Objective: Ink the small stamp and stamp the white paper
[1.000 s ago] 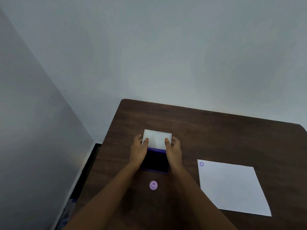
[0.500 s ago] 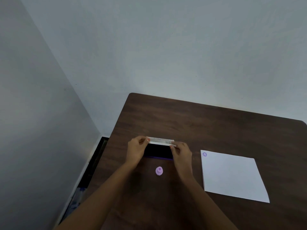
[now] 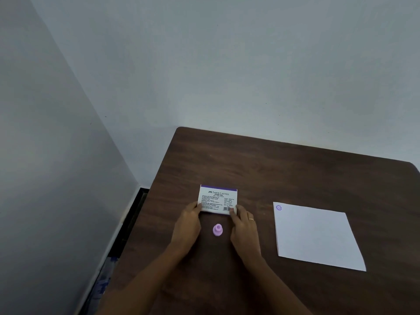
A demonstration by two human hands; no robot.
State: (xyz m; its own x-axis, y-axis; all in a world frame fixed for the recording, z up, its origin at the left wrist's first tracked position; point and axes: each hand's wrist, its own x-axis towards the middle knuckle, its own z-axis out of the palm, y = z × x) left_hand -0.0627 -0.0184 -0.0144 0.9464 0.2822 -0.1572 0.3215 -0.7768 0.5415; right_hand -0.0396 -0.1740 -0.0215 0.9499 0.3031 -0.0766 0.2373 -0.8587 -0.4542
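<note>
A white stamp pad box [image 3: 218, 198] lies shut on the dark wooden table [image 3: 284, 169], its printed label facing up. My left hand [image 3: 187, 226] pinches the box's near left corner, and my right hand [image 3: 244, 227] pinches its near right corner. Between my wrists a small lilac stamp [image 3: 217, 230] stands on the table, untouched. To the right lies the white paper [image 3: 316, 237], with one purple stamp mark [image 3: 278, 207] in its far left corner.
The table's left edge runs close to a grey wall [image 3: 56, 155], with a narrow dark gap [image 3: 127, 223] down to the floor between them. Another pale wall stands behind the table's far edge.
The stamp pad's lid, standing open over the dark ink a second ago, has swung down and now lies flat and shut. Both hands stayed on the box. The camera view shifted.
</note>
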